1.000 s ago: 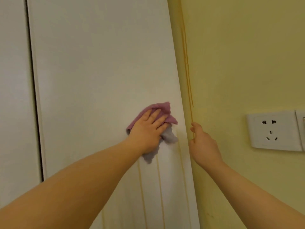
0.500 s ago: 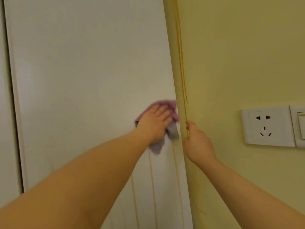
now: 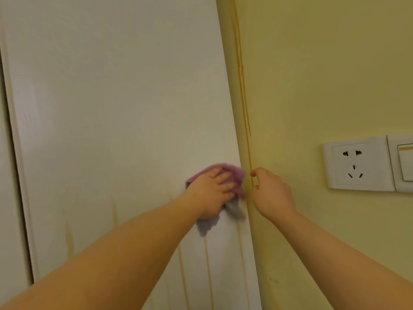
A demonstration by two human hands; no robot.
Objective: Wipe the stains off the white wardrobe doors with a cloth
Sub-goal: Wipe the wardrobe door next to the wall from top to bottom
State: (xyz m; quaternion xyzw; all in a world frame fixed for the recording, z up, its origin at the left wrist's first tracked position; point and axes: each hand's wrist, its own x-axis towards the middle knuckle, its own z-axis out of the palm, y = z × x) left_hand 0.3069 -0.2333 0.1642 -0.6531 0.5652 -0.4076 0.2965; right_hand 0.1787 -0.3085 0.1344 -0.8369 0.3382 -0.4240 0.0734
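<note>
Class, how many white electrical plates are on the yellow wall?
2: a socket plate at mid-right, and a switch plate adjoining its right side, cut by the frame edge; others may lie outside.

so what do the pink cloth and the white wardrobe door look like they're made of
Pink cloth: soft, fuzzy fabric, probably microfibre, bunched in folds under the left hand. White wardrobe door: hard smooth panel, likely painted or laminated wood, with faint grain and a dull sheen.

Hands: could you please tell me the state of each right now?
Left hand: open, pressing the cloth on the door.
Right hand: fingers curled, grip cannot be told.
</note>
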